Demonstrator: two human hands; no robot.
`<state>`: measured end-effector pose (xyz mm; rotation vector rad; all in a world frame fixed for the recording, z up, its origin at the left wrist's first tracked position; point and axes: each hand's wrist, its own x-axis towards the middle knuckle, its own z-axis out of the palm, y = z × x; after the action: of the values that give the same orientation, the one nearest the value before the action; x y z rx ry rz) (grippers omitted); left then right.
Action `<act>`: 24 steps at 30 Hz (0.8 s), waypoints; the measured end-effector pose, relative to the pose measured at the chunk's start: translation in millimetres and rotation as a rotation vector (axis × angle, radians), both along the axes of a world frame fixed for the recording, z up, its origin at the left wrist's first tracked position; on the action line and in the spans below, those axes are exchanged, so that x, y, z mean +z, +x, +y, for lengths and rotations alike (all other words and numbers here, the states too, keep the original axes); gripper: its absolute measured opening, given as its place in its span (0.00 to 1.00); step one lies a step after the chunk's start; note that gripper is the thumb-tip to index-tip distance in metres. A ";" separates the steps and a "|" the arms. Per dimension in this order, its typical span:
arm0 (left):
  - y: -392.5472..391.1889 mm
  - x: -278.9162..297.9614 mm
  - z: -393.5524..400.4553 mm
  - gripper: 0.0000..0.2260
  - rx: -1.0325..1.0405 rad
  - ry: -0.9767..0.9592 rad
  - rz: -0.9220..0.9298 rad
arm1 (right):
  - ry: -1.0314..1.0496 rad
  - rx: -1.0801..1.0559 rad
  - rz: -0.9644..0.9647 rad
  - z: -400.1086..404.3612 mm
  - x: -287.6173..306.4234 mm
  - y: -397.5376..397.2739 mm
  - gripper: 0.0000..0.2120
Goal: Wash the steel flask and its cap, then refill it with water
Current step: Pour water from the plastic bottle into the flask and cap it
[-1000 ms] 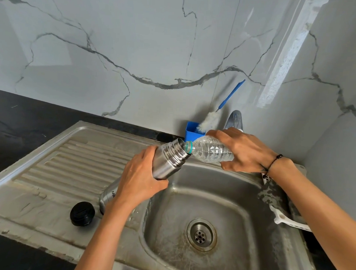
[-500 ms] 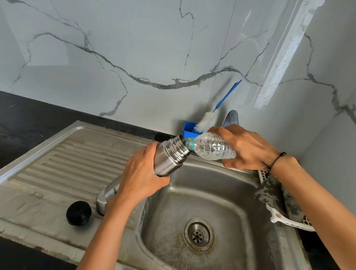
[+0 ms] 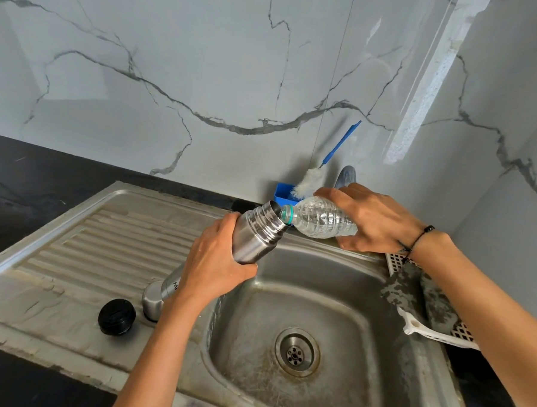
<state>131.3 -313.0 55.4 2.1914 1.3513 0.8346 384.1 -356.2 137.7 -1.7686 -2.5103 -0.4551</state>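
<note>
Both of my forearms reach in from the near edge of the sink unit. Nearest me, on the flat front part of the drainboard (image 3: 72, 243), the black cap (image 3: 117, 316) lies by itself, just left of the flask's base. My left hand (image 3: 214, 262) is wrapped around the middle of the steel flask (image 3: 254, 237), fingers curled over its top side and thumb under it. The flask is tilted, its base resting on the drainboard near the basin's left rim and its open mouth pointing up and to the right. My right arm comes across the right rim of the sink basin (image 3: 333, 300), wrist bent, a dark cord around it. My right hand (image 3: 375, 218) grips a clear plastic bottle (image 3: 322, 218) from above, lying almost level, its teal-ringed neck touching the flask's mouth. Under that forearm a white perforated tray (image 3: 434, 333) with a dark cloth sits on the right rim. At the far edge, against the marble wall, a blue-handled bottle brush (image 3: 312, 180) stands tilted in a blue holder (image 3: 281, 193).
</note>
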 end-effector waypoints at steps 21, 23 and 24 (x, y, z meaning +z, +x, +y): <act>11.4 2.9 -5.8 0.40 -0.002 -0.020 -0.028 | 0.013 -0.023 -0.043 -7.1 9.1 11.5 0.39; 11.8 2.8 -5.6 0.40 -0.006 -0.023 -0.044 | 0.015 -0.023 -0.040 -7.5 10.2 11.6 0.39; 12.0 2.7 -5.4 0.40 -0.008 -0.026 -0.051 | 0.018 -0.024 -0.041 -7.4 10.7 11.8 0.40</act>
<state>143.3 -318.4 58.1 2.1398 1.3206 0.8587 395.9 -363.7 148.4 -1.8032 -2.5062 -0.5188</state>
